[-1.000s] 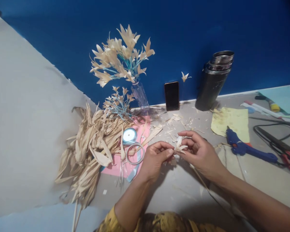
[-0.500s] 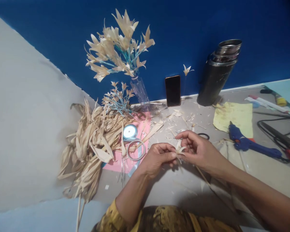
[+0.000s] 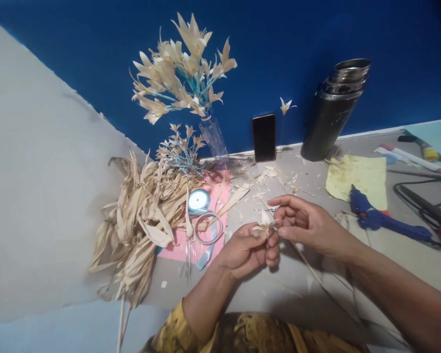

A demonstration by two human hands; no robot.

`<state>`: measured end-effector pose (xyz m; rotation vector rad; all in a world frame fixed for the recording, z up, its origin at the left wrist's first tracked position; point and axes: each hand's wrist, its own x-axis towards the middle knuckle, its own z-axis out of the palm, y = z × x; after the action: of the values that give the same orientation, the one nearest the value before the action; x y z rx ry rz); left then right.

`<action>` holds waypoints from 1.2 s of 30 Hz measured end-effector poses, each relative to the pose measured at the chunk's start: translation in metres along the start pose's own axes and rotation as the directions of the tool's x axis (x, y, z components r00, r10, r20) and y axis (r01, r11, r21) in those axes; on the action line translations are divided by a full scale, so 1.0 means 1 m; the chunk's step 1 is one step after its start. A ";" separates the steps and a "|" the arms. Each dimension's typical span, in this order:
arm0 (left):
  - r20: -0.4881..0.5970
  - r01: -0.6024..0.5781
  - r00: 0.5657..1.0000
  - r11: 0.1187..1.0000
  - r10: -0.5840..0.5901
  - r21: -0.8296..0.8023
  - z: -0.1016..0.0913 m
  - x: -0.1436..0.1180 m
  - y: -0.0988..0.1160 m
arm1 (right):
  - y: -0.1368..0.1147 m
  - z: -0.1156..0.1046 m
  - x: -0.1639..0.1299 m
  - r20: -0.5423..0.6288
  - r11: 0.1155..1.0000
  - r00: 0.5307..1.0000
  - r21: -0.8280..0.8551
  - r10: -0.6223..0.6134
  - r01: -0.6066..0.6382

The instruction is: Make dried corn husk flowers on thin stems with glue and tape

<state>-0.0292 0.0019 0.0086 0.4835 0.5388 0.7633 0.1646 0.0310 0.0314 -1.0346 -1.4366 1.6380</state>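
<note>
Single pale flower (image 3: 263, 227) is sitting pinched in the left hand (image 3: 242, 251), toward the table's (image 3: 250, 294) near edge; the right hand (image 3: 303, 219) is hanging half-curled just beside, grip unclear. The flower is looking light, fragile, probably wanting holding by its base.

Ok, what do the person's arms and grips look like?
The left grip and right grip are bare human hands, with no gloves or wristwear visible. The left sleeve, yellow with dark patterning, leaves the left forearm bare; no right sleeve shows.
</note>
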 end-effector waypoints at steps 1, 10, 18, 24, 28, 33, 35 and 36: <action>0.017 0.012 1.000 1.000 -0.012 -0.013 0.000 -0.001 0.001 | 0.001 -0.002 0.001 -0.016 1.000 1.000 -0.002 -0.017 0.017; -0.027 0.014 1.000 1.000 -0.013 0.024 -0.003 0.004 -0.005 | 0.005 0.004 0.001 -0.004 0.999 1.000 0.053 0.003 -0.003; -0.091 -0.005 0.996 1.000 0.006 0.012 -0.004 0.005 -0.006 | 0.009 0.004 0.003 -0.014 0.997 1.000 0.078 -0.013 0.014; -0.182 -0.067 0.981 0.997 0.074 0.045 -0.001 0.007 -0.006 | 0.006 0.003 0.001 -0.276 0.982 0.948 -0.146 -0.156 0.119; -0.380 -0.265 0.866 0.944 0.323 0.199 0.001 0.011 -0.009 | 0.002 0.012 -0.011 -0.327 0.888 0.880 -0.416 -0.346 0.195; -0.434 -0.374 0.766 0.878 0.474 0.300 0.006 0.014 -0.012 | 0.012 0.024 -0.015 -0.173 0.696 0.865 -0.676 -0.471 0.244; -0.445 -0.384 0.742 0.862 0.501 0.331 0.008 0.015 -0.013 | 0.017 0.026 -0.012 -0.147 0.633 0.843 -0.728 -0.517 0.262; -0.446 -0.384 0.736 0.857 0.509 0.344 0.009 0.015 -0.014 | 0.018 0.027 -0.011 -0.140 0.609 0.833 -0.748 -0.535 0.265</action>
<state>-0.0072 0.0021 0.0034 0.6364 1.0569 1.3335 0.1451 0.0077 0.0160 -1.1957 -1.9112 0.4902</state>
